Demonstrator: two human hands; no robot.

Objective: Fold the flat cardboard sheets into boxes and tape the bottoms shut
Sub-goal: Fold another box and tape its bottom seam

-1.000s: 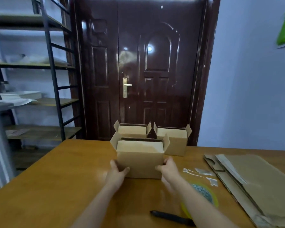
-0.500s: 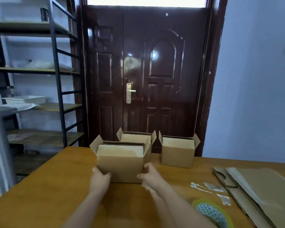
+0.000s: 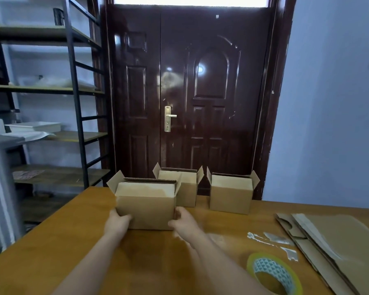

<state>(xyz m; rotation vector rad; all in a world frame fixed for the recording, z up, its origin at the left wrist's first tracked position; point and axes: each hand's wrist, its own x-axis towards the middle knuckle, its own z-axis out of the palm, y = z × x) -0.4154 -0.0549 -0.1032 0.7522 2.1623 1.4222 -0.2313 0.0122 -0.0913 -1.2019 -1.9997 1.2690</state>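
- Head view: a folded cardboard box (image 3: 146, 206) stands upright on the wooden table (image 3: 51, 252), its top flaps open and splayed outward.
- The left hand (image 3: 117, 223) grips the box's lower left corner, with the thumb on the front face; its fingers wrap round the side, out of sight.
- The right hand (image 3: 184, 223) holds the lower right corner in the same way, thumb toward the front and fingers curled round the box's right side.
- Both forearms reach in from the lower edge, one to each side of the box.
- Just behind the held box and partly hidden by it, a second box (image 3: 188, 188) stands with its flaps up.
- A third box (image 3: 231, 194) stands to the right of that one, apart from it, also open at the top.
- Both rear boxes stand near the far edge of the table, in front of a dark brown door (image 3: 190, 92).
- A stack of flat cardboard sheets (image 3: 339, 245) lies at the right side of the table.
- A roll of tape (image 3: 273, 273) with a yellowish rim and a patterned core lies flat near the right forearm.
- A few scraps of clear tape (image 3: 273, 241) stick to the table between the roll and the flat sheets.
- A metal shelf rack (image 3: 73, 92) with wooden boards stands at the left, beside the door.
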